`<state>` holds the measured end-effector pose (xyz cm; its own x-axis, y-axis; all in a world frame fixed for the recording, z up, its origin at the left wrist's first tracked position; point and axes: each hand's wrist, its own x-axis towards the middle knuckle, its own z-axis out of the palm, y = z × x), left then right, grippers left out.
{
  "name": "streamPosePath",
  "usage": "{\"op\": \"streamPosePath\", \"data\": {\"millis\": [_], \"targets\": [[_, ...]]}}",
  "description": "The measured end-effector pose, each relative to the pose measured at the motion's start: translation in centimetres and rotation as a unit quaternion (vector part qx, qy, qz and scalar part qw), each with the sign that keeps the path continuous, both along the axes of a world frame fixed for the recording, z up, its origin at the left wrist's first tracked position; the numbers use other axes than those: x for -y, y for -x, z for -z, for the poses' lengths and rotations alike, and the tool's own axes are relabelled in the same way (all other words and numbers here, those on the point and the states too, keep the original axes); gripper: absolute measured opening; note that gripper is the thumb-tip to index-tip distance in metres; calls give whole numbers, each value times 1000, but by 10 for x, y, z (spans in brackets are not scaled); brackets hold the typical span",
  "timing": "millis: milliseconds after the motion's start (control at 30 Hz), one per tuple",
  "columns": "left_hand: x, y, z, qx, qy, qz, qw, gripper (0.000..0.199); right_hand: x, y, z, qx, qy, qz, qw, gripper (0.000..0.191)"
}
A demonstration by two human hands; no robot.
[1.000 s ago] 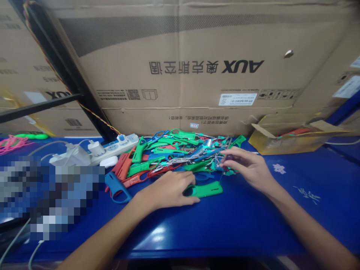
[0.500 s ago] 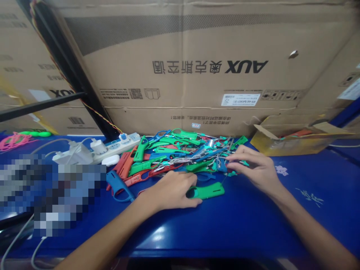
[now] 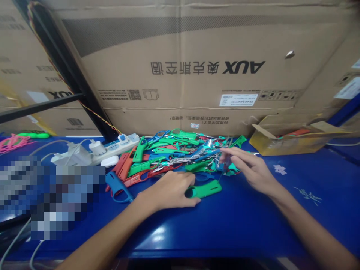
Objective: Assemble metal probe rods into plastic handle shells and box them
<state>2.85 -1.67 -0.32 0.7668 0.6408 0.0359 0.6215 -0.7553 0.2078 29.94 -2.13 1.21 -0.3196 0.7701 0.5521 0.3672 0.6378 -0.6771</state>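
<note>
My left hand is closed on the ring end of a green plastic handle, which lies low over the blue table. A thin wire rises from the handle's right end. My right hand reaches over the right side of a heap of green, blue and red plastic parts. Its fingers are partly bent and blurred, and whether they hold something is unclear. White wires run across the heap. Beside my left forearm lies a blue handle with a ring.
An open cardboard box stands at the back right. A white power strip with plugs and a white case are left of the heap. Large cardboard rises behind the blue table. Pink cord lies far left.
My right hand has moved slightly left, and its fingers have shifted over the heap. My left hand keeps its hold on the green handle. The view has shifted slightly.
</note>
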Motion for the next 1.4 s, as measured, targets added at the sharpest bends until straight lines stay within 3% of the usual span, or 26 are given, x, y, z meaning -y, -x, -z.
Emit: {"op": "streamPosePath", "data": {"millis": [100,267,467,667,867,933,1100,1300,1400], "targets": [[0,0,1,2,1,3,1000,37,1,1,-1,3,21,8,1000,36],[0,1,1,1,2,-1,1000,37,-2,-3,0,-1,-49,10,999,14],[-1,1,0,3,9,3,1000,37,2,0,-3,9,23,12,1000,35],[0,0,-2,-2,8,-1,1000,36,-2,-1,-3,-48,-11,-4,999,9],[-2,0,1,0,1,5,1000,38,0,-4,1,5,85,-1,996,39],[-2,1,2,0,-1,6,1000,38,0,-4,1,3,92,-1,996,37],[-1,1,0,-4,10,4,1000,38,-2,-4,-2,-14,38,-3,999,13],[0,0,-2,-7,7,-2,1000,38,4,-3,-5,-2,88,4,996,31],[0,0,-2,-9,6,-1,1000,39,2,-4,-4,-23,97,-1,995,26]]}}
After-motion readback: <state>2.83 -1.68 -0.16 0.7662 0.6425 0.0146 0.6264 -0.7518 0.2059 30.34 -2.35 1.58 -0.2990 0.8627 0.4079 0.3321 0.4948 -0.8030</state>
